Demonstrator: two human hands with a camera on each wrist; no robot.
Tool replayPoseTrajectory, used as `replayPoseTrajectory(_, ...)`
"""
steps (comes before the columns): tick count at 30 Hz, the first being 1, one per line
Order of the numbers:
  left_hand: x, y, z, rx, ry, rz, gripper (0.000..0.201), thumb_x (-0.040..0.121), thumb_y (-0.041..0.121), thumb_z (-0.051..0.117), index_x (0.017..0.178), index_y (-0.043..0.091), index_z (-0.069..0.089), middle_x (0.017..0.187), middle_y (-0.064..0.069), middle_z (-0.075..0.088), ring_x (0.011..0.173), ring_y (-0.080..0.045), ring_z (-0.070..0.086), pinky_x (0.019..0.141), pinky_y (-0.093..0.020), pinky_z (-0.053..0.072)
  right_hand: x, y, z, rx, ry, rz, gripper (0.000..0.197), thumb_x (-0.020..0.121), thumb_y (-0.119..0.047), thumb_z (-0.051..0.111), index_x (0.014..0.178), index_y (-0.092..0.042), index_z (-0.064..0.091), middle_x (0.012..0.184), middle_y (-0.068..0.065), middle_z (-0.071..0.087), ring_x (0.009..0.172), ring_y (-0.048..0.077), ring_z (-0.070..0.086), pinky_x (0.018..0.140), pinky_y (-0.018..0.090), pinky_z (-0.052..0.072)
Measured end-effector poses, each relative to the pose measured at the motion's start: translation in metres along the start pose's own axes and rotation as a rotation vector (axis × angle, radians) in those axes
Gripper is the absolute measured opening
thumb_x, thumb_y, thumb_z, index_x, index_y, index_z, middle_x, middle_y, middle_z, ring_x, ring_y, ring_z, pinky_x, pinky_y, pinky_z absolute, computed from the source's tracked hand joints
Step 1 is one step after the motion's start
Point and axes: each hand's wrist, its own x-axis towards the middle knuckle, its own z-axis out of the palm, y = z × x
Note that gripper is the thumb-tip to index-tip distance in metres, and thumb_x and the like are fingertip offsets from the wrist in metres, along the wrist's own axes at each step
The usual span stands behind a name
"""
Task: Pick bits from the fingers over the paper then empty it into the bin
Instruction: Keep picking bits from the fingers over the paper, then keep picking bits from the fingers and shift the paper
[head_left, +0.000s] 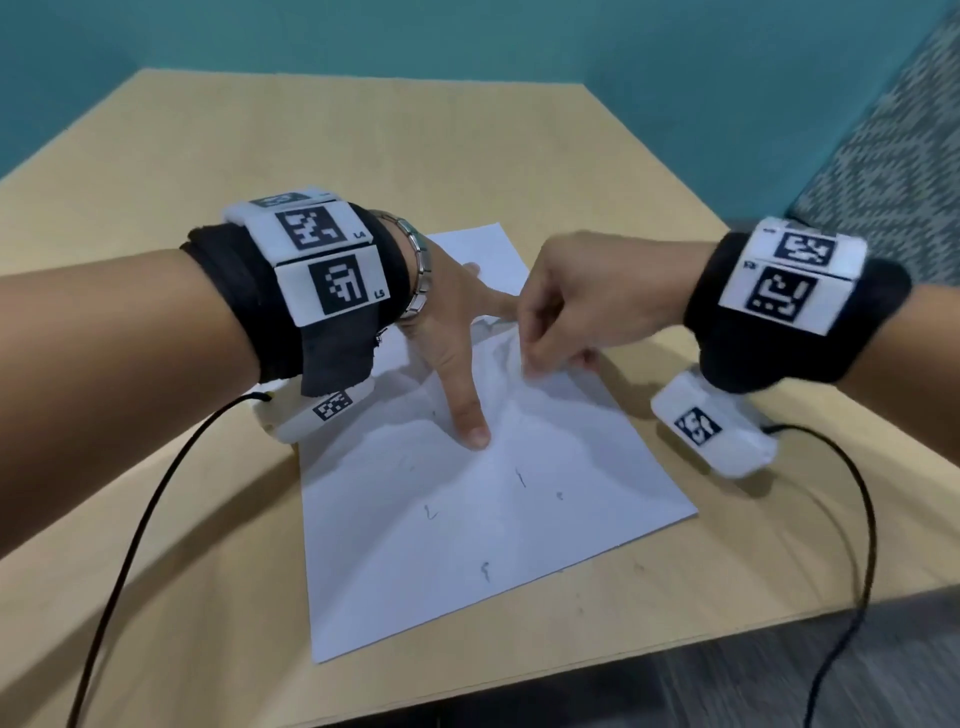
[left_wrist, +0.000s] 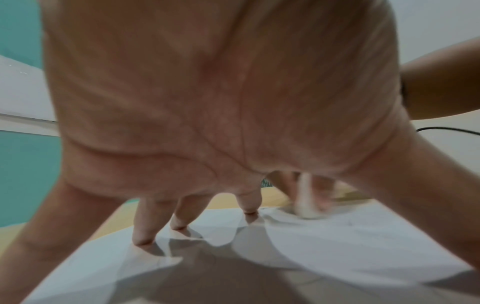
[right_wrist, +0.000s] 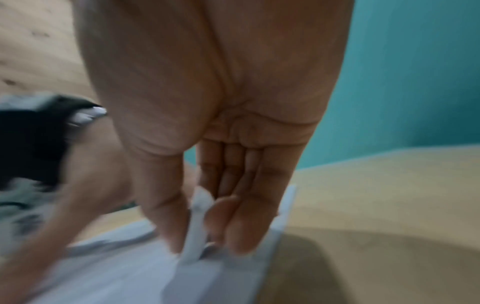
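Observation:
A white sheet of paper (head_left: 467, 545) lies on the wooden table (head_left: 208, 519). Several small dark bits (head_left: 521, 477) are scattered on its near half. My left hand (head_left: 457, 338) is spread wide, with its straight fingertips (left_wrist: 141, 239) pressing the paper (left_wrist: 337, 246) down. My right hand (head_left: 540, 353) pinches a raised fold of the paper (right_wrist: 197, 216) between thumb and fingers near the sheet's far right side. The sheet is creased and lifted around that pinch. No bin shows in any view.
Black cables (head_left: 130, 519) trail from both wrist units over the table toward its near edge (head_left: 675, 634). A teal wall (head_left: 467, 36) stands behind the table. A patterned grey fabric (head_left: 893, 156) is at the right.

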Motion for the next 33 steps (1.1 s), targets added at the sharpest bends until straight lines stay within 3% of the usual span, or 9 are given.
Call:
replayPoseTrajectory(3, 0.000, -0.001, 0.001, 0.007, 0.000, -0.001, 0.133, 0.034, 0.084, 0.077, 0.135, 0.079, -0.011, 0.168, 0.005, -0.018, 0.156, -0.017, 0.003, 0.119, -0.048, 0.018, 0.003, 0.006, -0.005, 0.006, 0.107, 0.021, 0.010, 0.075, -0.022, 0.080, 0.068, -0.016, 0.077, 0.061, 0.007, 0.073, 0.052, 0.013, 0.062, 0.057, 0.022, 0.045)
replayPoseTrajectory(6, 0.000, -0.001, 0.001, 0.012, 0.003, -0.008, 0.132, 0.035, 0.084, 0.077, 0.136, 0.078, -0.008, 0.168, 0.004, -0.019, 0.155, -0.021, 0.008, 0.118, -0.048, 0.020, -0.006, -0.006, 0.005, 0.024, -0.094, -0.019, 0.011, 0.075, -0.021, 0.083, 0.070, -0.013, 0.077, 0.061, 0.007, 0.072, 0.050, 0.012, 0.063, 0.054, 0.018, 0.049)
replayPoseTrajectory(10, 0.000, -0.002, 0.001, -0.001, 0.002, 0.009, 0.136, 0.033, 0.085, 0.078, 0.134, 0.079, -0.012, 0.168, 0.005, -0.017, 0.156, -0.016, 0.001, 0.119, -0.047, 0.016, 0.001, 0.006, -0.007, 0.011, 0.088, 0.046, 0.010, 0.074, -0.021, 0.081, 0.069, -0.014, 0.077, 0.056, 0.002, 0.069, 0.053, 0.014, 0.062, 0.059, 0.024, 0.048)
replayPoseTrajectory(14, -0.001, -0.001, 0.001, -0.002, 0.008, 0.005, 0.129, 0.041, 0.081, 0.079, 0.139, 0.076, -0.006, 0.168, 0.004, -0.016, 0.156, -0.017, 0.002, 0.120, -0.047, 0.016, -0.007, -0.007, 0.005, 0.044, -0.103, -0.024, 0.010, 0.075, -0.018, 0.083, 0.071, -0.011, 0.077, 0.061, 0.006, 0.071, 0.050, 0.013, 0.062, 0.055, 0.021, 0.051)
replayPoseTrajectory(19, 0.002, -0.002, 0.001, -0.013, -0.002, 0.004, 0.137, 0.029, 0.086, 0.077, 0.133, 0.080, -0.012, 0.168, 0.006, -0.018, 0.156, -0.017, 0.002, 0.120, -0.048, 0.017, 0.001, 0.005, -0.005, 0.005, 0.087, 0.042, 0.010, 0.073, -0.022, 0.081, 0.067, -0.015, 0.076, 0.053, -0.001, 0.067, 0.050, 0.013, 0.061, 0.058, 0.023, 0.047)
replayPoseTrajectory(23, 0.002, -0.003, 0.001, -0.013, -0.005, 0.000, 0.137, 0.026, 0.087, 0.074, 0.134, 0.079, -0.009, 0.167, 0.005, -0.020, 0.156, -0.022, 0.007, 0.120, -0.050, 0.019, -0.006, -0.006, 0.003, 0.033, -0.074, 0.009, 0.010, 0.075, -0.019, 0.082, 0.070, -0.012, 0.077, 0.058, 0.003, 0.070, 0.051, 0.014, 0.063, 0.056, 0.021, 0.050)
replayPoseTrajectory(27, 0.003, -0.003, 0.002, -0.026, -0.006, 0.015, 0.139, 0.024, 0.087, 0.076, 0.133, 0.080, -0.010, 0.167, 0.006, -0.019, 0.156, -0.019, 0.004, 0.120, -0.049, 0.018, -0.001, 0.002, -0.006, 0.020, 0.107, 0.059, 0.010, 0.073, -0.021, 0.080, 0.066, -0.014, 0.076, 0.051, -0.001, 0.067, 0.050, 0.012, 0.060, 0.059, 0.023, 0.047)
replayPoseTrajectory(30, 0.003, -0.004, 0.002, -0.022, -0.005, 0.007, 0.131, 0.031, 0.085, 0.078, 0.137, 0.078, 0.000, 0.168, 0.005, -0.017, 0.155, -0.024, 0.011, 0.121, -0.051, 0.020, -0.009, -0.014, 0.011, 0.041, -0.022, -0.029, 0.010, 0.075, -0.020, 0.080, 0.071, -0.013, 0.076, 0.057, 0.002, 0.070, 0.048, 0.010, 0.059, 0.053, 0.018, 0.048)
replayPoseTrajectory(33, 0.000, -0.003, 0.002, -0.045, 0.026, 0.035, 0.127, 0.039, 0.081, 0.080, 0.139, 0.075, 0.003, 0.168, 0.004, -0.001, 0.152, -0.026, 0.020, 0.119, -0.049, 0.025, -0.011, -0.013, 0.011, 0.110, -0.066, 0.000, 0.013, 0.078, -0.017, 0.082, 0.074, -0.007, 0.076, 0.058, 0.004, 0.067, 0.051, 0.014, 0.062, 0.058, 0.022, 0.053)
